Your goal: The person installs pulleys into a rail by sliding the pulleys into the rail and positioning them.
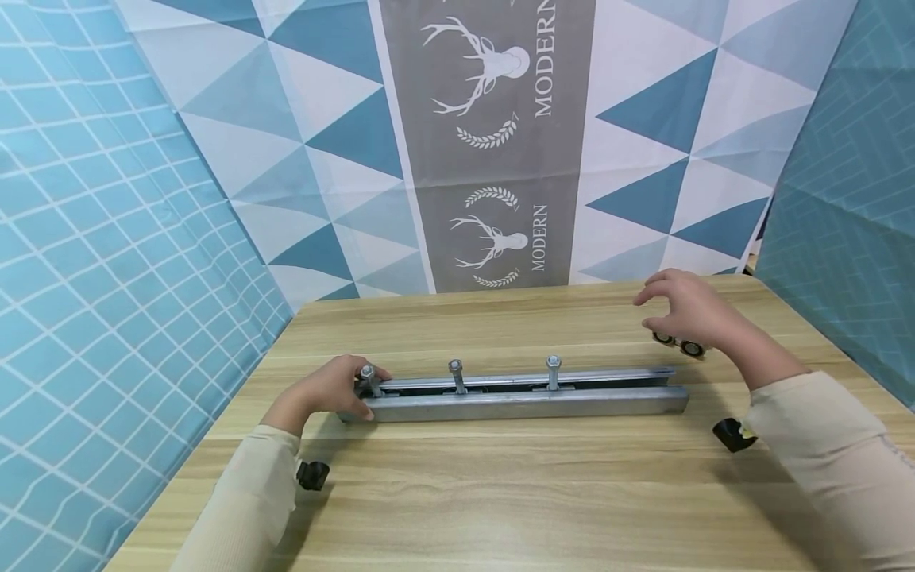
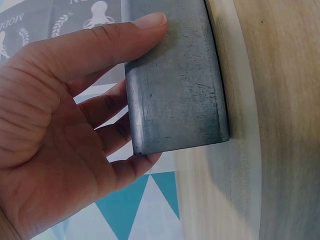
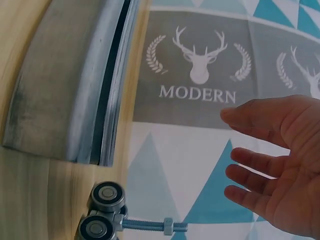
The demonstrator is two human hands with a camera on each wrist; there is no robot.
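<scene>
A long grey metal channel rail [image 1: 515, 408] with a slot along its top lies across the table. Three threaded bolts stand up from the slot: one at the left end, a middle bolt [image 1: 455, 369] and a right bolt [image 1: 554, 369]. My left hand [image 1: 325, 391] grips the rail's left end, thumb on the near face [image 2: 175, 95] and fingers behind. Above and beyond the right end hovers my right hand [image 1: 695, 311], fingers spread and holding nothing. Just below it lies a roller trolley [image 3: 107, 194] with ball-bearing wheels and a threaded bolt with a nut, resting on its side.
The wooden table [image 1: 515, 492] ends at a patterned cloth backdrop [image 1: 493, 159]. Blue cloth walls [image 1: 93, 238] flank both sides. Black wrist devices sit under each sleeve, the left device [image 1: 312, 475] and the right device [image 1: 732, 434].
</scene>
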